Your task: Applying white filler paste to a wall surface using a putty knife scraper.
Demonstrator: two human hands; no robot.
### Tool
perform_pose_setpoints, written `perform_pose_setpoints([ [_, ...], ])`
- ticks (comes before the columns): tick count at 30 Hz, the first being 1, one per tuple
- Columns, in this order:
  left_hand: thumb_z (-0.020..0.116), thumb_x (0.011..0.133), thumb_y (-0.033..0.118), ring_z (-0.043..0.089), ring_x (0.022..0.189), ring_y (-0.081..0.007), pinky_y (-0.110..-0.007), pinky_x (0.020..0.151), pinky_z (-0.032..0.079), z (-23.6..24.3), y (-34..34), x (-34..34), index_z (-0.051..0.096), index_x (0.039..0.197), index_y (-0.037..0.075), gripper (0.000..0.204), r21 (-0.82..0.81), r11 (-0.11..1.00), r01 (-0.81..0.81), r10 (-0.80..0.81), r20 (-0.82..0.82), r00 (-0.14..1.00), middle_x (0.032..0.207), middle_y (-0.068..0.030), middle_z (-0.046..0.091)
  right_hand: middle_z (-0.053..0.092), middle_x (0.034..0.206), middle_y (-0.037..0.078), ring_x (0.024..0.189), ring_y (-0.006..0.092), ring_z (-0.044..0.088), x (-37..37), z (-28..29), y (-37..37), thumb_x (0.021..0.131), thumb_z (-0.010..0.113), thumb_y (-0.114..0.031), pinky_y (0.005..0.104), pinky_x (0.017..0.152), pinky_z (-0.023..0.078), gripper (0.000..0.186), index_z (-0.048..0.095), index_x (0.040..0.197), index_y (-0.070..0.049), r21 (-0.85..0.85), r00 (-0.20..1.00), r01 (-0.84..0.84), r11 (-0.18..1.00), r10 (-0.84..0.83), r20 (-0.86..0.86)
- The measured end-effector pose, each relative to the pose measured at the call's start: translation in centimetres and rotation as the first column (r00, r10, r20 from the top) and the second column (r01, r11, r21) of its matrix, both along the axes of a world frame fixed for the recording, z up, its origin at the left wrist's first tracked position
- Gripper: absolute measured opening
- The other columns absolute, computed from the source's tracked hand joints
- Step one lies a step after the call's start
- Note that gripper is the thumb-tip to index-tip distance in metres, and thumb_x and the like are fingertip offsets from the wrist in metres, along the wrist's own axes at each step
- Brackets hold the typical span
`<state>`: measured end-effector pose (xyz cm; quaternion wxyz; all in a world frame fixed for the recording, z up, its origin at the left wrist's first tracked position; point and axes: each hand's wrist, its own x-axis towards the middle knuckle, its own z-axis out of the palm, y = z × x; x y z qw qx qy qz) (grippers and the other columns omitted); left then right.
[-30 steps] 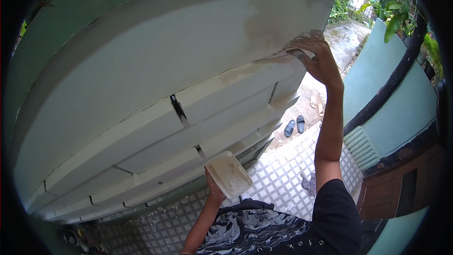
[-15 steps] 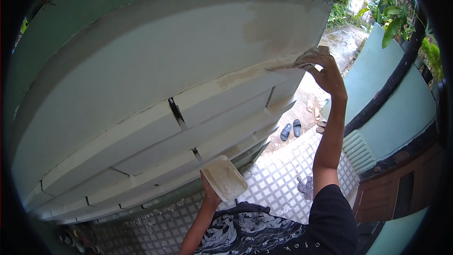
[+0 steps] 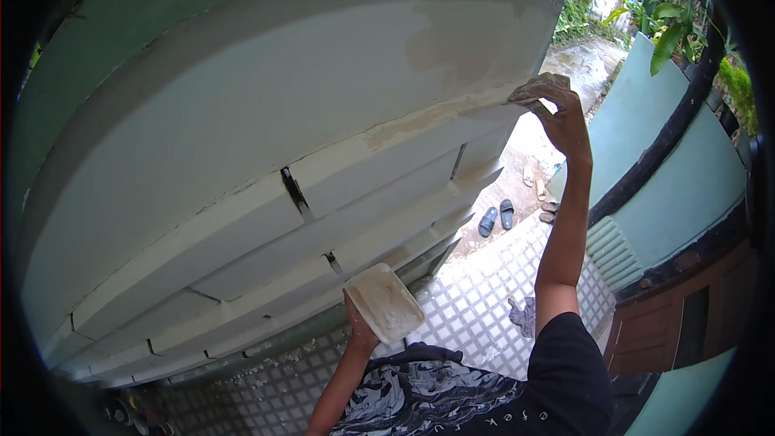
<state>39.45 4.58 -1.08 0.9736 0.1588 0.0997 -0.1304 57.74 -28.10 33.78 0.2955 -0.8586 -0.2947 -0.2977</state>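
Note:
My left hand (image 3: 358, 321) grips a pale rectangular tub (image 3: 384, 300) with a whitish paste in it, held low beside the white stepped ledges (image 3: 266, 274). My right hand (image 3: 557, 113), coated with pale residue, is raised at the right end of the top ledge. Its fingers are closed round a thin flat tool, apparently a scraper (image 3: 521, 102), mostly hidden by the fingers and lying along the joint below the broad white panel (image 3: 242, 73). A beige damp-looking smear (image 3: 408, 123) runs along that joint, with a larger patch above it.
Below are a tiled floor (image 3: 460, 315), a crumpled cloth (image 3: 521, 315) and pairs of sandals (image 3: 496, 218) on the threshold. At right stand a pale green wall (image 3: 678, 161) with a dark curved band, a brown wooden door (image 3: 646, 331) and plants (image 3: 670, 40).
Since a second ago my right hand has moved a little right and down along the joint, then slightly up. My left hand and the tub have shifted slightly left.

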Motion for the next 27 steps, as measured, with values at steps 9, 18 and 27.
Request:
perform_pose_setpoints([
  [9,0.034,0.089,0.069,0.057,0.112,-0.0307,-0.049,0.096,0.047,0.5,-0.3,0.0,0.046,0.135,0.012,0.074,0.020,1.000,0.003,-0.003,0.013,1.000,0.125,-0.0108,0.057,0.071,0.098,0.010,0.094,0.0267,0.067,-3.1,-0.3,4.8,0.076,0.067,0.002,0.0367,0.087,0.050,0.022,0.070,0.097,-0.005,-0.130,0.970,-0.046,0.991,0.075,0.231],
  [18,0.036,0.089,0.068,0.057,0.113,-0.0310,-0.050,0.096,0.047,0.7,-0.1,-0.4,0.046,0.134,0.012,0.072,0.002,1.000,-0.009,0.009,0.014,1.000,0.126,-0.0110,0.057,0.070,0.097,0.011,0.090,0.0280,0.067,-4.1,-0.8,10.2,0.069,0.062,0.011,0.0395,0.089,0.049,0.038,0.069,0.102,-0.008,-0.020,0.955,-0.258,0.966,0.258,0.146],
  [27,0.034,0.086,0.074,0.056,0.114,-0.0303,-0.050,0.098,0.045,1.4,0.5,-0.6,0.044,0.137,0.012,0.081,0.057,0.998,-0.019,0.018,0.015,1.000,0.127,-0.0106,0.056,0.070,0.099,0.012,0.093,0.0281,0.066,-4.9,-0.2,12.1,0.069,0.060,0.011,0.0387,0.090,0.049,0.041,0.068,0.104,-0.007,-0.192,0.947,-0.194,0.962,0.235,0.221],
])
